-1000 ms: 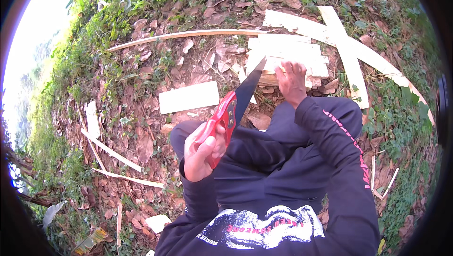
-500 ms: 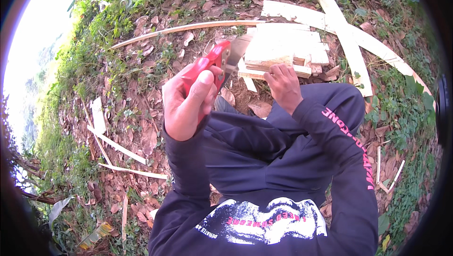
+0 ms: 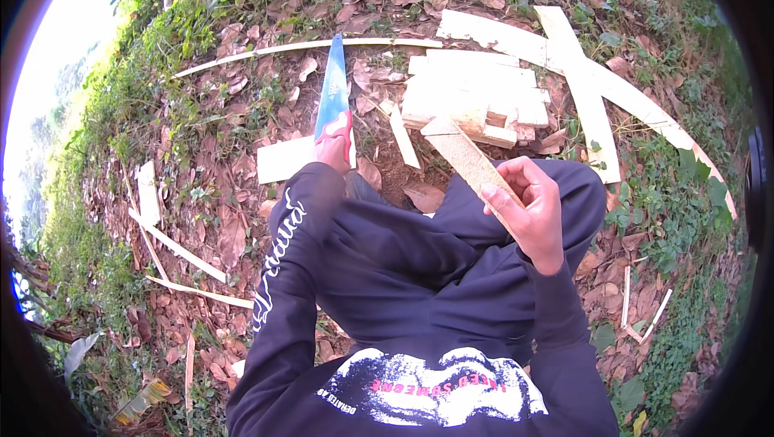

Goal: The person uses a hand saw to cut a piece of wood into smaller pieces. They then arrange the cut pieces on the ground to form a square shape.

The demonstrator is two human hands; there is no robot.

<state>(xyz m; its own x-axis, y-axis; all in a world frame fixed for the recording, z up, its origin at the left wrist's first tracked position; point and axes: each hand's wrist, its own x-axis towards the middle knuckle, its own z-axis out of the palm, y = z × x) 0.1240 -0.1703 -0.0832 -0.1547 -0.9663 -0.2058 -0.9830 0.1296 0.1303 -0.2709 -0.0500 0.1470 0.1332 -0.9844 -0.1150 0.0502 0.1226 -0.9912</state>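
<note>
My left hand (image 3: 330, 151) is closed round the red handle of a hand saw (image 3: 334, 90). The saw's bluish blade points away from me, over the leaf-strewn ground on the left. A flat pale board (image 3: 282, 161) lies beside that hand, partly covered by it. My right hand (image 3: 535, 210) grips a short wooden plank (image 3: 469, 161) between thumb and fingers, tilted above my crossed legs. The plank's far end overlaps the near edge of a stack of pale wood blocks (image 3: 476, 86).
Two long pale boards cross at the right, one straight (image 3: 582, 90) and one appearing curved (image 3: 645, 102). A thin strip (image 3: 274, 52) runs beyond the saw. Several narrow offcuts (image 3: 181, 247) lie at left, with a small slat (image 3: 403, 137) near the stack. Green plants surround the leaves.
My left hand has swung the saw left and lowered it, away from the stack. My right hand has come back from the stack's near edge and now holds the plank.
</note>
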